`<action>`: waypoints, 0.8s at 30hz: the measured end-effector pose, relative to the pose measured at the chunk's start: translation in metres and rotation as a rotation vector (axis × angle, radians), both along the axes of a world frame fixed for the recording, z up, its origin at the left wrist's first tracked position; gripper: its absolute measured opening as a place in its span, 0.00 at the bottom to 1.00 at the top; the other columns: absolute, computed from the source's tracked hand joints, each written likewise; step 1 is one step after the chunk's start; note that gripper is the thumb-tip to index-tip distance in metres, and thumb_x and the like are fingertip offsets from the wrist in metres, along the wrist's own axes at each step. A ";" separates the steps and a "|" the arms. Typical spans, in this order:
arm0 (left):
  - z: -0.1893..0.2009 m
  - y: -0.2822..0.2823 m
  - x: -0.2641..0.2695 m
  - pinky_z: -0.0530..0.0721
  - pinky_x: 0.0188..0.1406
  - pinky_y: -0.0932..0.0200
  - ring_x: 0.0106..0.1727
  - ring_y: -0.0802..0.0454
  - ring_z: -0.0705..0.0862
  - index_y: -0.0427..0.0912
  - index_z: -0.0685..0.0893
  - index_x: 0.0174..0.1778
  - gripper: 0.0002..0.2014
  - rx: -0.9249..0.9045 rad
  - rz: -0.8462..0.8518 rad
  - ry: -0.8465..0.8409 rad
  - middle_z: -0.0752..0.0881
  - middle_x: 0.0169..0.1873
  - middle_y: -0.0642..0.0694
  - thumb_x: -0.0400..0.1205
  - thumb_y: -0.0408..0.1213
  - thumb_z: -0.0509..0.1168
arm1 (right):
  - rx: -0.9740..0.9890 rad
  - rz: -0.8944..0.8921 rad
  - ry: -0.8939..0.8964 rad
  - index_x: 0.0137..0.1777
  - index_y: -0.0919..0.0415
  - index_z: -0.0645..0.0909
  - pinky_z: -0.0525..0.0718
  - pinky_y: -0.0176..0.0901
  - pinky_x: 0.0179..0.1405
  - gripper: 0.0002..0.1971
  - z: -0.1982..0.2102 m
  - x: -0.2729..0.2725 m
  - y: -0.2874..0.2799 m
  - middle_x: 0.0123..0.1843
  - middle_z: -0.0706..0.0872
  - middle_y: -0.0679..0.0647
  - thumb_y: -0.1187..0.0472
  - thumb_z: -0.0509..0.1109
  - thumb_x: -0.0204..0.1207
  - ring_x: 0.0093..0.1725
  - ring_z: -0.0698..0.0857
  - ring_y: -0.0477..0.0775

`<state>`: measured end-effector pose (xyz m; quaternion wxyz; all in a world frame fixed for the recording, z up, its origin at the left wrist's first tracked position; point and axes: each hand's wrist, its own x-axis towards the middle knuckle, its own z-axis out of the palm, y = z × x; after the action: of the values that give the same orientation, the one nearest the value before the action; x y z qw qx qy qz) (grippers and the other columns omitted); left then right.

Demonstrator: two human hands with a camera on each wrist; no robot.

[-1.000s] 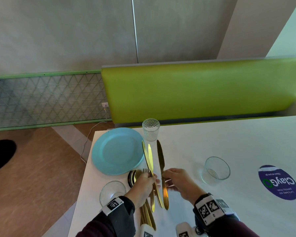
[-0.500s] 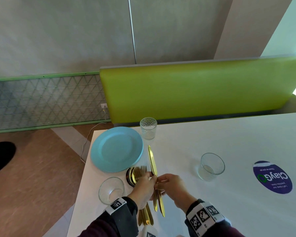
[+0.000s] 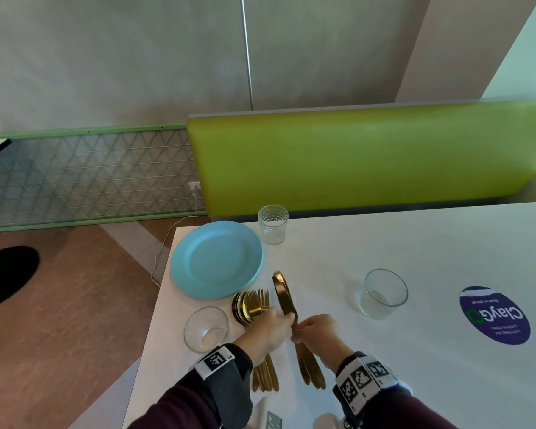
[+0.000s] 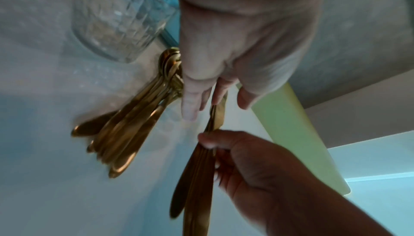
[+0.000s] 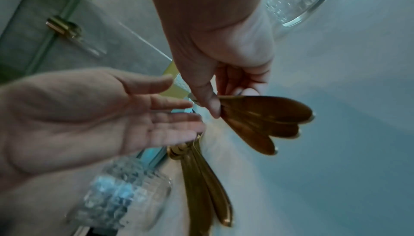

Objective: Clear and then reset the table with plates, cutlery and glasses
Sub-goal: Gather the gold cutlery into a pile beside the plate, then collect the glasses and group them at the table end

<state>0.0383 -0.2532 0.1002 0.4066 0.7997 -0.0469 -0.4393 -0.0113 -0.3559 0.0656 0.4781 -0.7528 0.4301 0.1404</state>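
A white surface point(image 3: 384, 243) fronts a green bench back point(image 3: 369, 156). From left: one blue plate stack point(image 3: 214, 258), three glasses, gold forks and spoons point(image 3: 254, 305) beside the plate. Left hand point(image 3: 268, 331) released; right hand point(image 3: 317, 328) pinches three gold knives point(image 3: 283, 292).

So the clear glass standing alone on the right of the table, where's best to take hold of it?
Grip the clear glass round its side wall, about mid-height, coming in level from the near right. It stands upright with its mouth open upward, its wall narrows toward the base, and bare table surrounds it, so fingers can likely wrap it unobstructed. The right hand is pinching the gold knives.
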 end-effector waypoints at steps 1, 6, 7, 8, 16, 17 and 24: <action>0.000 0.003 0.003 0.76 0.70 0.50 0.67 0.47 0.78 0.43 0.73 0.70 0.20 0.023 0.002 -0.063 0.78 0.67 0.43 0.85 0.47 0.55 | -0.054 0.046 0.031 0.43 0.61 0.89 0.87 0.38 0.44 0.04 -0.002 0.001 0.002 0.36 0.86 0.51 0.65 0.74 0.69 0.38 0.85 0.48; 0.004 0.022 0.006 0.79 0.68 0.52 0.64 0.50 0.80 0.45 0.76 0.66 0.16 0.043 -0.038 -0.154 0.80 0.58 0.48 0.85 0.45 0.57 | -0.211 0.161 0.058 0.35 0.59 0.83 0.84 0.37 0.53 0.07 -0.008 0.009 0.015 0.32 0.80 0.49 0.58 0.74 0.72 0.40 0.81 0.48; 0.004 0.026 0.006 0.80 0.68 0.52 0.63 0.50 0.80 0.46 0.76 0.66 0.15 0.043 -0.049 -0.165 0.80 0.56 0.49 0.85 0.45 0.57 | -0.219 0.168 0.050 0.39 0.59 0.84 0.83 0.36 0.52 0.07 -0.009 0.010 0.017 0.34 0.80 0.49 0.56 0.74 0.72 0.40 0.79 0.47; 0.004 0.029 0.005 0.80 0.67 0.53 0.63 0.50 0.80 0.46 0.77 0.65 0.15 0.044 -0.052 -0.175 0.80 0.54 0.50 0.85 0.45 0.57 | -0.234 0.189 0.030 0.44 0.59 0.85 0.82 0.33 0.49 0.08 -0.011 0.012 0.018 0.38 0.80 0.50 0.55 0.73 0.72 0.40 0.78 0.47; 0.008 0.048 0.000 0.81 0.67 0.52 0.62 0.51 0.81 0.48 0.78 0.61 0.11 0.028 -0.046 -0.211 0.81 0.51 0.52 0.85 0.44 0.57 | -0.199 0.293 -0.015 0.55 0.69 0.84 0.67 0.26 0.28 0.15 -0.010 0.013 0.021 0.58 0.87 0.63 0.61 0.73 0.72 0.44 0.74 0.49; 0.009 0.049 -0.001 0.81 0.67 0.53 0.62 0.51 0.81 0.47 0.78 0.62 0.12 0.030 -0.046 -0.216 0.81 0.51 0.51 0.85 0.44 0.57 | -0.201 0.302 -0.010 0.51 0.67 0.85 0.68 0.26 0.28 0.12 -0.010 0.014 0.020 0.58 0.87 0.64 0.60 0.73 0.72 0.44 0.75 0.49; 0.020 0.067 -0.009 0.85 0.55 0.60 0.51 0.55 0.85 0.47 0.78 0.58 0.10 -0.065 -0.014 -0.267 0.83 0.47 0.51 0.85 0.44 0.57 | -0.315 0.349 -0.028 0.58 0.63 0.83 0.83 0.41 0.60 0.21 0.005 -0.001 0.005 0.51 0.88 0.56 0.49 0.73 0.72 0.46 0.83 0.50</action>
<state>0.0294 -0.1860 0.1203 0.4193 0.8372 -0.1203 -0.3300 -0.0120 -0.3506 0.0710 0.3292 -0.8830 0.3031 0.1418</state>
